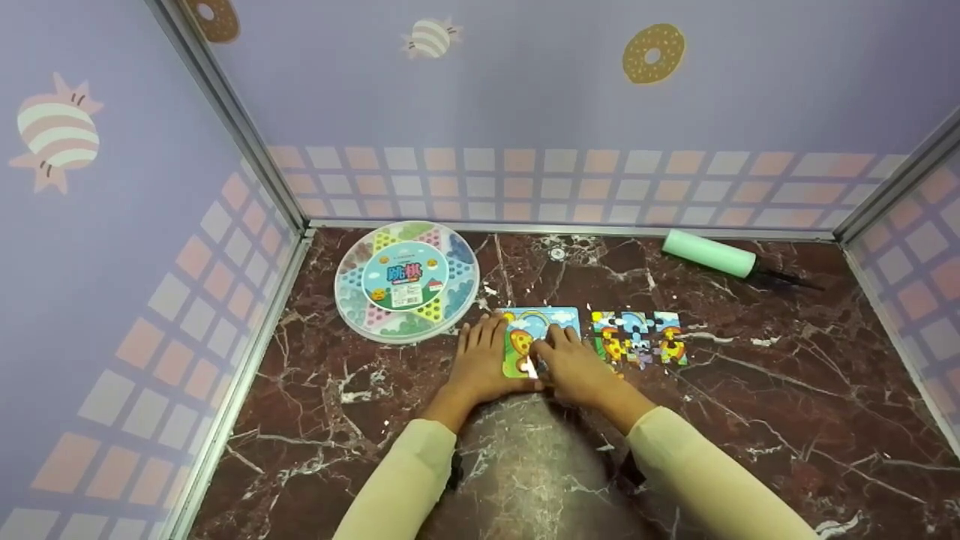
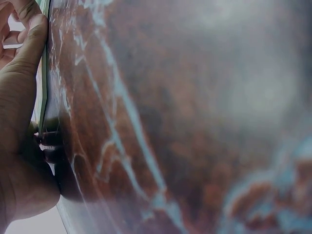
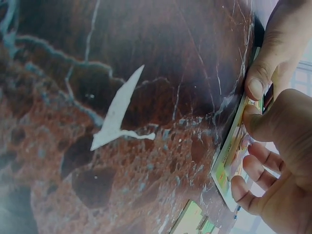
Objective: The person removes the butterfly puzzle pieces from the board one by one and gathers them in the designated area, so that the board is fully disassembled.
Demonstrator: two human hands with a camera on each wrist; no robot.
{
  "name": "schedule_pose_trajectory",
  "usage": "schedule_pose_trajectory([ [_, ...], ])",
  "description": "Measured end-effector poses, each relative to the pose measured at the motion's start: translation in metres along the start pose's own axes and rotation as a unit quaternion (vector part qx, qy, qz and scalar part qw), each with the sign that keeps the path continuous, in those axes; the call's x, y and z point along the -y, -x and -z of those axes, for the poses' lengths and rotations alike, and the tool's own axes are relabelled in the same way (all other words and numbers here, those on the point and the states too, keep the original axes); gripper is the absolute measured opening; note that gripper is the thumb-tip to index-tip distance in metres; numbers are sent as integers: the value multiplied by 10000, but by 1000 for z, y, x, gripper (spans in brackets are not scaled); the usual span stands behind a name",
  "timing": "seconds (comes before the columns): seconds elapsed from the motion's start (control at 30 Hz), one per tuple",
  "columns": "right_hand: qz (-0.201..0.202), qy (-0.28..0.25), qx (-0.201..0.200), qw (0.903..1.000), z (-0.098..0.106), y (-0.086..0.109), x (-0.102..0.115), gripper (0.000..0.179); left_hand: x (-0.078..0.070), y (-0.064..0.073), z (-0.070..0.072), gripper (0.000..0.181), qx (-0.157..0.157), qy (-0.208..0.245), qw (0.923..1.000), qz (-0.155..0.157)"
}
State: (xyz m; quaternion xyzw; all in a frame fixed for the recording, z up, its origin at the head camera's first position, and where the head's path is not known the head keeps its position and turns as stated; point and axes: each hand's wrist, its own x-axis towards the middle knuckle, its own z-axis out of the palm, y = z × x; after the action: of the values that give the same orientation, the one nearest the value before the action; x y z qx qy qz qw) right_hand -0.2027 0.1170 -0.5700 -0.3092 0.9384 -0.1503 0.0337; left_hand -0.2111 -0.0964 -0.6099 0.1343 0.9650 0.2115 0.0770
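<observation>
A colourful jigsaw puzzle board (image 1: 517,341) lies on the dark marbled table between my hands. My left hand (image 1: 480,364) rests along its left side, fingers stretched forward and thumb along the near edge. Over the board's right half, my right hand (image 1: 577,367) touches its surface with bent fingertips. A white patch on the board shows beside those fingertips. In the right wrist view, the right fingers (image 3: 261,170) curve over the board (image 3: 229,161); whether they pinch a piece is hidden. Several loose puzzle pieces (image 1: 671,337) lie to the right of the board.
A round Chinese checkers box (image 1: 405,281) with a clear rim stands behind the left hand. At the back right lies a mint-green hand pump (image 1: 709,253) with a black end. Patterned panels (image 1: 555,184) border the table at the back and sides.
</observation>
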Motion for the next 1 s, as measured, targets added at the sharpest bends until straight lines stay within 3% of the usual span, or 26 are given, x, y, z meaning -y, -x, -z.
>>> schedule_pose_trajectory([
  [0.33, 91, 300, 99, 9995, 1, 3, -1, 33, 0, 1, -1, 139, -69, 70, 10000, -20],
  [0.63, 523, 803, -57, 9954, 4, 7, -3, 30, -6, 6, 7, 137, -24, -48, 10000, 25],
  [1.0, 871, 1164, -395, 9886, 4, 10, -7, 30, 5, -2, -5, 143, -63, 133, 9999, -31],
])
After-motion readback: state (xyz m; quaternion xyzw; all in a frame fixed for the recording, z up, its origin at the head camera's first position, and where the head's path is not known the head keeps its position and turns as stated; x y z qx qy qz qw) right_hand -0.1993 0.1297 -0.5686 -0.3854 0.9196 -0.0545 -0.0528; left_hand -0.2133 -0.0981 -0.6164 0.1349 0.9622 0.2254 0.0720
